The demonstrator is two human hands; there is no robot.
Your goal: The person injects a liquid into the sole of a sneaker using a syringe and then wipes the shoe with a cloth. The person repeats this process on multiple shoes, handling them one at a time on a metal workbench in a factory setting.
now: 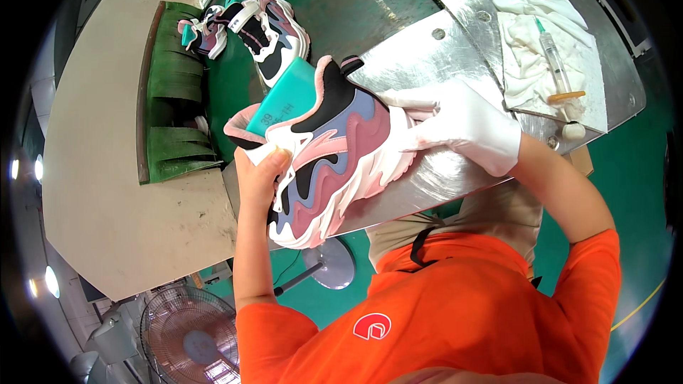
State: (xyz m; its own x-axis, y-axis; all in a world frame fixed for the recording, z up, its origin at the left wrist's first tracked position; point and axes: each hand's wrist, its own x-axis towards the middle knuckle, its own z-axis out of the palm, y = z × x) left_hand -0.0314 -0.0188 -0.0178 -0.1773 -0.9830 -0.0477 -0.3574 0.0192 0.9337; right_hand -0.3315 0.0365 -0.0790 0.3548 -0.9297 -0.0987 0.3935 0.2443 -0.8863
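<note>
The bare left hand [257,171] grips the tongue side of a pink, grey and black sneaker [334,153] with a teal last inside; the white-gloved right hand [466,128] clasps its heel above the metal table [427,50]. More sneakers [249,28] lie beyond.

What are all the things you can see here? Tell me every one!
Sneaker: one, pink, grey, black and white, held in both hands.
Teal block: one, inside that sneaker.
Other sneakers: two, same colours, on the green belt.
Metal table: one, silver, under the hands.
White cloth: one, on the table.
Syringe: one, clear, on the cloth.
Fan: one, grey, below.
Left hand: bare.
Right hand: white glove.
</note>
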